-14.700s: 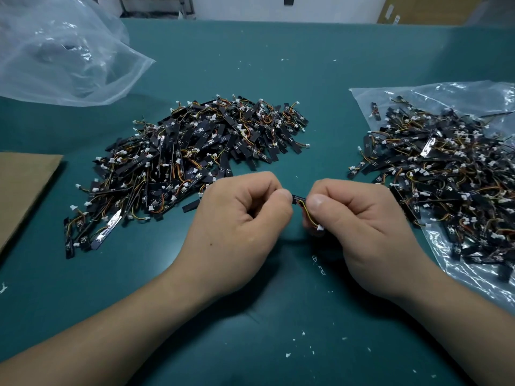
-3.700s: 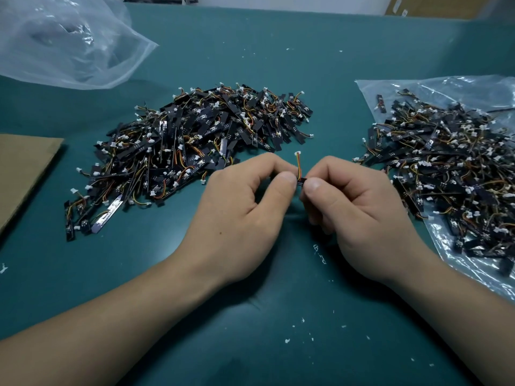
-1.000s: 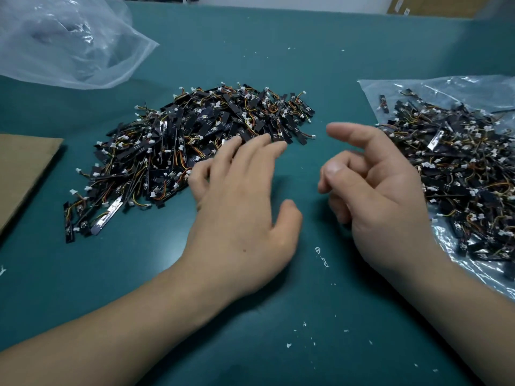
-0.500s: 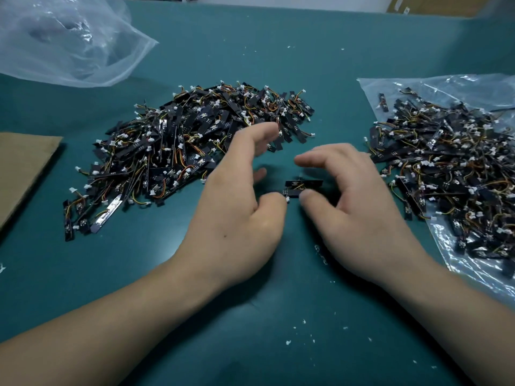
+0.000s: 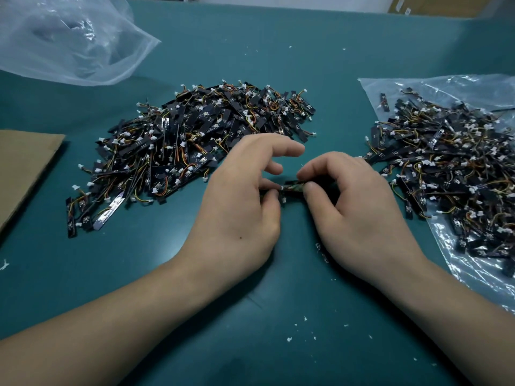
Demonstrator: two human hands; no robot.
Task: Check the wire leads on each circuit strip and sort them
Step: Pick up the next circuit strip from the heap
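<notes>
The circuit strip [image 5: 292, 188] sits low over the middle of the bench [image 5: 250, 344], caught between the two hands. Its long axis runs left to right, roughly along the near edge, with the right end a touch higher. It is a short, flat, dark sliver of board with thin orange and yellow wires, and the small white connector [image 5: 282, 188] at its left end points at the left thumb. The left hand [image 5: 239, 210] pinches that end between the thumb and a bent finger, its forefinger sticking out loose above. The right hand [image 5: 356, 210] pinches the other end between thumb and forefinger, the remaining fingers curled in. Whether the strip touches the mat I cannot tell. Beyond the left hand, towards the far left, sprawls a loose heap [image 5: 195, 140] of matte black strips, tangled with wire and dotted with white plugs. By the right edge a second heap [image 5: 451, 174] lies on a flat clear bag [image 5: 473, 84], glossy and wrinkled. A crumpled cloudy bag [image 5: 69, 40] fills the far left corner, and a brown cardboard sheet [image 5: 22, 168] lies flat at the left edge. The bench top is smooth teal, sprinkled with white flecks [image 5: 289, 339] near the front.
</notes>
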